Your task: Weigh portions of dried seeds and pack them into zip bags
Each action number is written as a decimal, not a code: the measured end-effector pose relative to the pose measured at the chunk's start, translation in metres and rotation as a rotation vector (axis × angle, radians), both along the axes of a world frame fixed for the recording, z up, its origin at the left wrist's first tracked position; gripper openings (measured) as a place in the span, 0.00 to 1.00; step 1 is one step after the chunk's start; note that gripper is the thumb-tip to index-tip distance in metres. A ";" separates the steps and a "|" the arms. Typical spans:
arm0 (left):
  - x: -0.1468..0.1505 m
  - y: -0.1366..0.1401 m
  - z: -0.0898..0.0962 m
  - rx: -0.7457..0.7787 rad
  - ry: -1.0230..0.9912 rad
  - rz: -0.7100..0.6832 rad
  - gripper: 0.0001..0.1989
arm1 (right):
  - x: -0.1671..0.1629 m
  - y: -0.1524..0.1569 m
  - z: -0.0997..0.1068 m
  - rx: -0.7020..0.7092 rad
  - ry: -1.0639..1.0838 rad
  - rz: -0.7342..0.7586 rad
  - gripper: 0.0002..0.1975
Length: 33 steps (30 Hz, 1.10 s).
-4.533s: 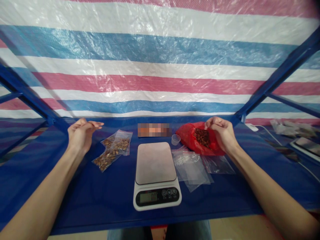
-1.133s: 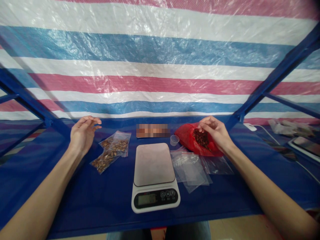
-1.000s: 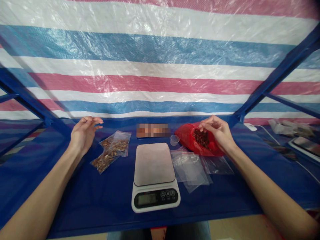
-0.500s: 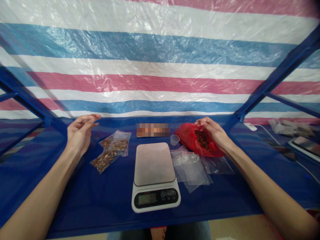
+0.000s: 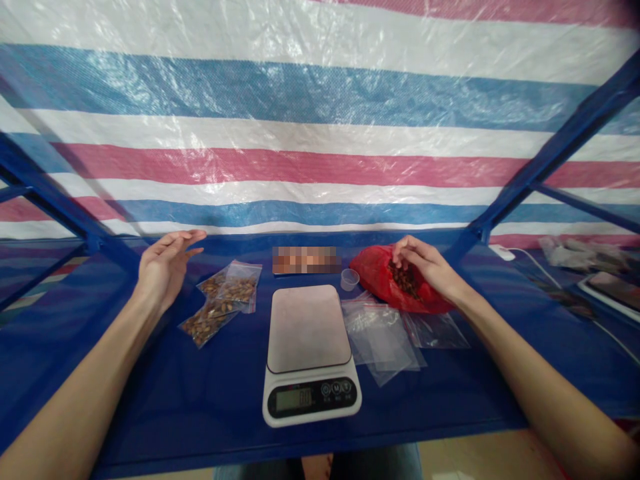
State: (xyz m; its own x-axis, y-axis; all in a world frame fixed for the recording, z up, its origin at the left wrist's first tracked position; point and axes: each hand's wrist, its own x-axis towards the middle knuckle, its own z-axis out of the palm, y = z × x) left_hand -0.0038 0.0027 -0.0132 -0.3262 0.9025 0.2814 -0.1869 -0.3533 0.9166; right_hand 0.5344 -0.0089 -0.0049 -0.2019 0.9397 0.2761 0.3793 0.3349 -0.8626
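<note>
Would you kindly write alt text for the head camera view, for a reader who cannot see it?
A person's right hand reaches into a red plastic bag of brown nuts on a blue table, while the left hand hovers open above small filled zip bags. A digital kitchen scale sits between them, beside empty clear zip bags.

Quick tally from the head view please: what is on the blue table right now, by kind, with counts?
Filled clear bags of nuts: 2, possibly more overlapped
Empty clear zip bags: at least 3, overlapping, exact count unclear
Red bag of nuts, right hand in its opening: 1
Scale: 1
Small clear cup: 1
Total: at least 8
</note>
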 end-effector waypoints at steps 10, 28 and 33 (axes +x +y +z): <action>0.000 0.003 -0.006 -0.049 -0.009 -0.095 0.11 | 0.007 -0.011 -0.001 0.295 -0.745 0.094 0.10; 0.005 -0.008 0.003 -0.059 0.177 0.092 0.27 | 0.008 -0.006 -0.013 0.309 -0.737 0.103 0.16; -0.003 -0.004 -0.005 -0.044 0.141 0.210 0.26 | 0.009 -0.005 -0.014 0.305 -0.742 0.116 0.16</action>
State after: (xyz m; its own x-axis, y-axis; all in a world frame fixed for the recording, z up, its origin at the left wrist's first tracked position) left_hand -0.0069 -0.0012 -0.0181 -0.4681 0.8313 0.2997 0.0176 -0.3303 0.9437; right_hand 0.5432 -0.0138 -0.0192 -0.5247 0.8065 0.2726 0.7652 0.5871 -0.2641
